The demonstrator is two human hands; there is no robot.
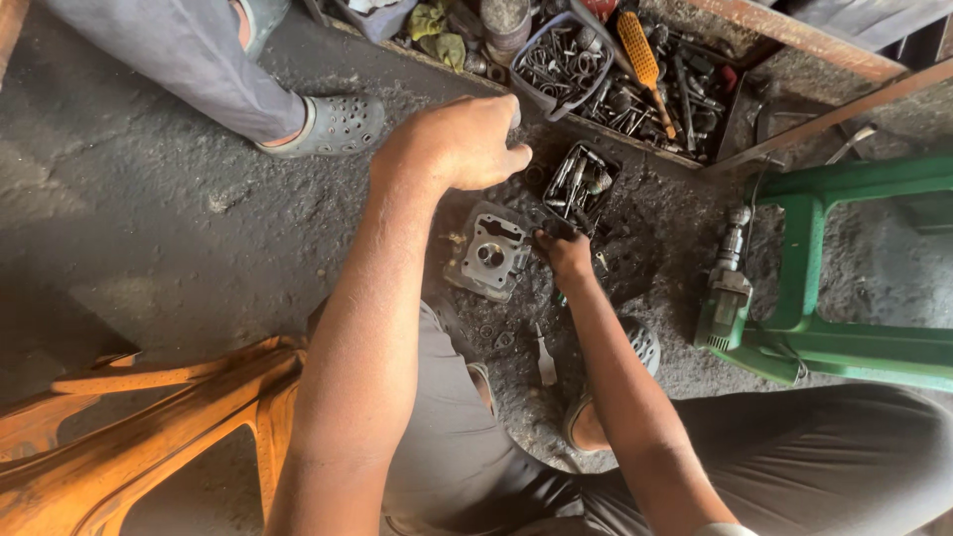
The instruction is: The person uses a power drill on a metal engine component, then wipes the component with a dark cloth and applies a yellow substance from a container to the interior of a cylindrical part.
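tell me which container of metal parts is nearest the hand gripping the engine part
The small black tray of bolts and tools, just above the right hand. The rounded tub of rings and the long box lie farther back.

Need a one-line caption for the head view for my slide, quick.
Seated person's right hand steadies a grey engine part on the dirty floor, left hand raised near a small tray of bolts.

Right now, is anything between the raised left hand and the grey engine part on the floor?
Nothing visible. The left hand is a fist in open air above and left of the grey engine part. The right hand already touches that part's right edge, beside a small tray of bolts.
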